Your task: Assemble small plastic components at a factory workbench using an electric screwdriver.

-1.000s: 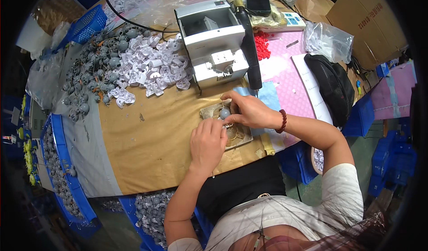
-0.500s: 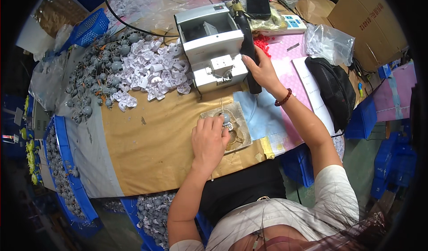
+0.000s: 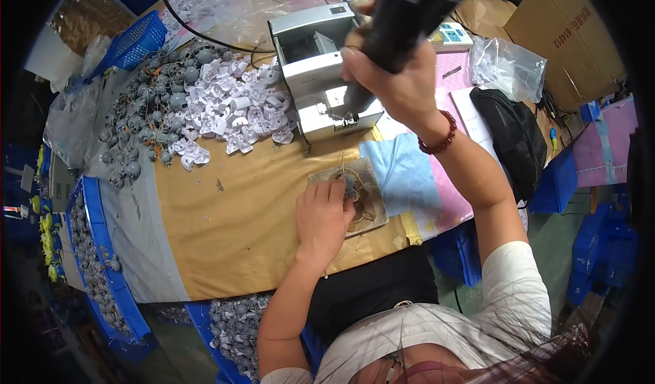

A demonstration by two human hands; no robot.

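Note:
My right hand (image 3: pixel 402 83) is wrapped round a black electric screwdriver (image 3: pixel 416 15), raised in front of the silver-white screw feeder (image 3: pixel 314 73). The driver's nose reaches down to the feeder's front; whether its tip touches is hidden. My left hand (image 3: pixel 321 220) has its fingers closed on a small grey round plastic part (image 3: pixel 350 186). That part rests in a worn, square fixture plate (image 3: pixel 372 217) on the brown table covering (image 3: pixel 239 227), and my fingers partly cover it.
Left of the feeder lie piles of white plastic pieces (image 3: pixel 235 111) and grey round parts with wires (image 3: pixel 147 104). A black pouch (image 3: pixel 508 135), a clear plastic bag (image 3: pixel 508 66) and a cardboard box (image 3: pixel 573 39) stand right. Blue bins (image 3: pixel 112 247) flank the table's left edge.
My right hand has lifted the screwdriver up and tilted it, bringing its nose to the feeder's front. The left hand stays almost in place on the grey part.

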